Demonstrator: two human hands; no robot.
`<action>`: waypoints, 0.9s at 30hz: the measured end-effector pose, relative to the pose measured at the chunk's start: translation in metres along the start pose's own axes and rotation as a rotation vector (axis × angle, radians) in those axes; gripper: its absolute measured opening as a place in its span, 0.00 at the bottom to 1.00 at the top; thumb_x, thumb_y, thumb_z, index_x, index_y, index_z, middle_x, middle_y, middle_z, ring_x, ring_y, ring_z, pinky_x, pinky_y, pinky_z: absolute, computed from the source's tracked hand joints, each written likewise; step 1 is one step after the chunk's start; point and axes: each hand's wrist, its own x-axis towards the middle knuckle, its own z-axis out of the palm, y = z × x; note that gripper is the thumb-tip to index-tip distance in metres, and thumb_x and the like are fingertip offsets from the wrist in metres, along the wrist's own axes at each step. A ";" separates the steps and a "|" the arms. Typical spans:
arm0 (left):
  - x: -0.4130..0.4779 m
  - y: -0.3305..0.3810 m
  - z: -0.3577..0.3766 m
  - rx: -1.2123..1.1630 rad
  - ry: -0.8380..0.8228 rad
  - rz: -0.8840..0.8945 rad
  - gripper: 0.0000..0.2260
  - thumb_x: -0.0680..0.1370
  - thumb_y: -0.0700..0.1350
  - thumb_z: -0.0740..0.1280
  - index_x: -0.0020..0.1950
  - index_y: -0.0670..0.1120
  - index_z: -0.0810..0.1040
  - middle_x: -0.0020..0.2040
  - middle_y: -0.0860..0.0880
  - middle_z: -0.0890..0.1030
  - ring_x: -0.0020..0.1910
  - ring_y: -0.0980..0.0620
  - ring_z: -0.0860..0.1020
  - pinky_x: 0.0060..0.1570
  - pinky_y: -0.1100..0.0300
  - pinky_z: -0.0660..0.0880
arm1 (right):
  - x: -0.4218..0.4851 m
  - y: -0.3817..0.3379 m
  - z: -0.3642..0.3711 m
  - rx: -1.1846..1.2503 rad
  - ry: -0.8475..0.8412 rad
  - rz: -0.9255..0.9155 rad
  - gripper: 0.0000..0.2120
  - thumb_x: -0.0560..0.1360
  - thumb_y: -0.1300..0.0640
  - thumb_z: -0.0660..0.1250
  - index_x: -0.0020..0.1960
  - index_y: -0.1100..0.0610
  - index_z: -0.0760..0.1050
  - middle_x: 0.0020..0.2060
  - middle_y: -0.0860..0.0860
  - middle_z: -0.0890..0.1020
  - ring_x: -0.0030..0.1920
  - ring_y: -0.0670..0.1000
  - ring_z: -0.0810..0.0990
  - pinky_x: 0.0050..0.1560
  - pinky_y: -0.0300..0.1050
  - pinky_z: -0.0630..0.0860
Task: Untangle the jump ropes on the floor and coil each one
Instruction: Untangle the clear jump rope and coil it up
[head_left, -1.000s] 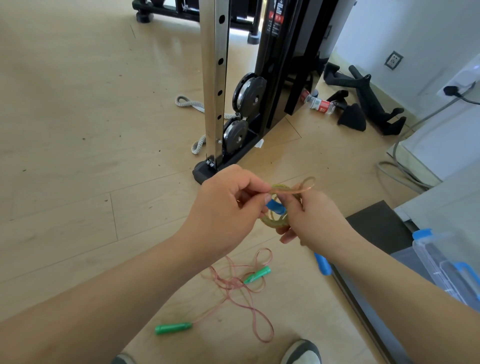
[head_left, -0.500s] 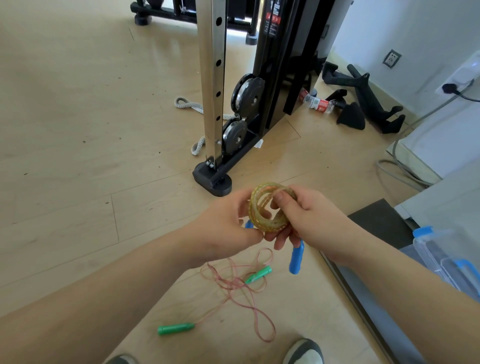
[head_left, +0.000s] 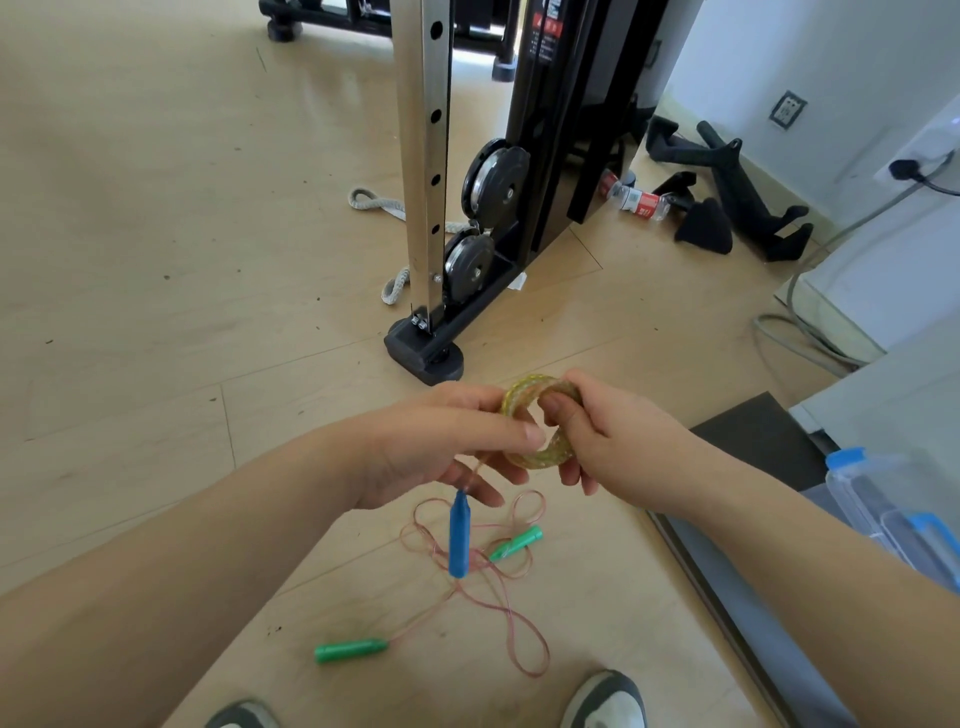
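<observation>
Now both hands hold the yellow jump rope (head_left: 543, 457), wound into a tight ring, in the air above the floor (head_left: 156, 260); the left hand (head_left: 447, 447) pinches the ring's near-left edge between thumb and fingers; the right hand (head_left: 623, 441) curls round its right side, thumb pushed through the middle; one blue handle (head_left: 459, 535) dangles below the left hand; the pink rope's green handles (head_left: 352, 650) lie on the floor beneath, its cord loose and looped, near two shoes (head_left: 605, 701).
</observation>
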 end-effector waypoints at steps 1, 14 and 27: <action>0.000 0.000 -0.001 -0.001 0.047 0.007 0.12 0.78 0.46 0.74 0.60 0.42 0.82 0.52 0.46 0.85 0.49 0.48 0.84 0.55 0.43 0.83 | 0.001 0.002 0.000 -0.027 -0.004 -0.006 0.10 0.86 0.46 0.53 0.49 0.46 0.70 0.35 0.51 0.84 0.30 0.43 0.79 0.36 0.40 0.77; 0.000 0.001 -0.015 0.180 0.274 0.140 0.07 0.80 0.45 0.72 0.55 0.53 0.87 0.47 0.51 0.88 0.47 0.52 0.86 0.51 0.56 0.84 | 0.004 0.014 -0.004 0.094 0.067 -0.036 0.09 0.80 0.43 0.68 0.46 0.47 0.74 0.31 0.47 0.80 0.31 0.41 0.74 0.32 0.34 0.70; -0.003 0.002 -0.017 0.353 0.316 0.174 0.07 0.81 0.47 0.71 0.54 0.58 0.86 0.45 0.58 0.87 0.43 0.60 0.84 0.47 0.66 0.81 | -0.005 0.019 -0.025 0.531 -0.157 0.002 0.09 0.79 0.63 0.71 0.57 0.56 0.84 0.45 0.57 0.88 0.44 0.55 0.84 0.50 0.50 0.82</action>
